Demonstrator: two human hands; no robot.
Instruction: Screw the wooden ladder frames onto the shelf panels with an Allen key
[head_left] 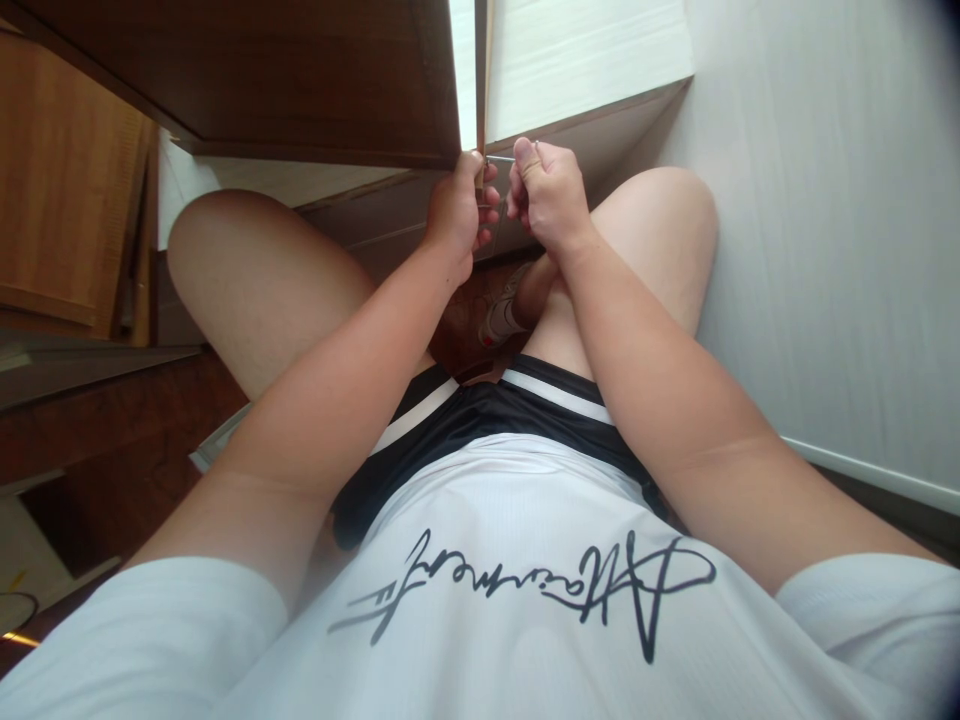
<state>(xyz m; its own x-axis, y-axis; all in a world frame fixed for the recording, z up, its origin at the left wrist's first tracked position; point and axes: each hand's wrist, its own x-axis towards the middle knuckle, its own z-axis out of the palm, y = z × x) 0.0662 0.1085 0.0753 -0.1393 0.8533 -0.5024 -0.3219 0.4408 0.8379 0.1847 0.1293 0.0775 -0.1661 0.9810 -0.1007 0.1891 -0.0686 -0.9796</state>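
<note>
My right hand is closed around a thin metal rod, which looks like a hex key. Its shaft points left, and its tip meets the edge of a narrow wooden board seen edge-on. My left hand grips the lower end of that board, thumb on top and fingers curled round the far side. Just left of this hand hangs the corner of a large dark brown wooden panel. Whatever the tip of the rod sits in is too small to make out.
Behind the hands lies a pale wood-grain surface with a brown edge. A tall pale panel rises on the right. More brown wooden boards lean at the left. My bent knees flank the hands, above a dark reddish-brown floor.
</note>
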